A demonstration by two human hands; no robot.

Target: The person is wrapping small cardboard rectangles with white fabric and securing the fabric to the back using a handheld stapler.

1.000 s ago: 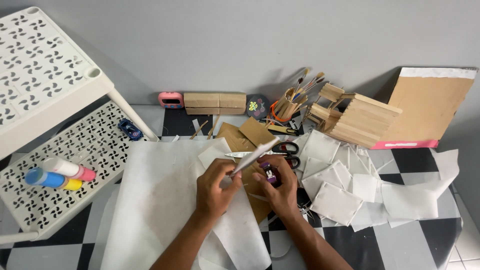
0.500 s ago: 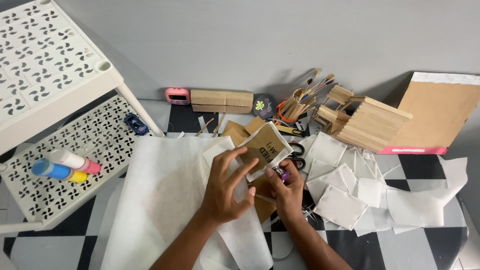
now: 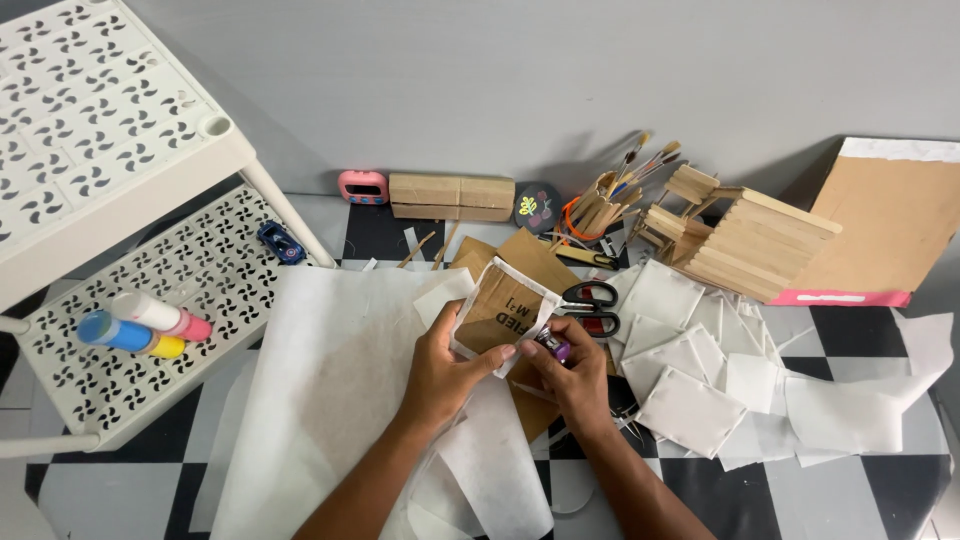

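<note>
Two hands are closed on things just left of the scissors (image 3: 588, 296): a paper-edged cardboard piece (image 3: 499, 310) is gripped by the left hand (image 3: 446, 372), a purple glue stick (image 3: 553, 347) by the right hand (image 3: 572, 376).

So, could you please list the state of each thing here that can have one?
Cardboard piece: held up, tilted, white paper edging around it.
Left hand: gripping the cardboard piece's lower edge.
Right hand: closed on a small purple glue stick.
Scissors: lying flat, blades hidden.
Paint bottles: lying on their sides on the shelf rack.
Brushes: standing upright in a holder.
White sheet: spread flat.
</note>
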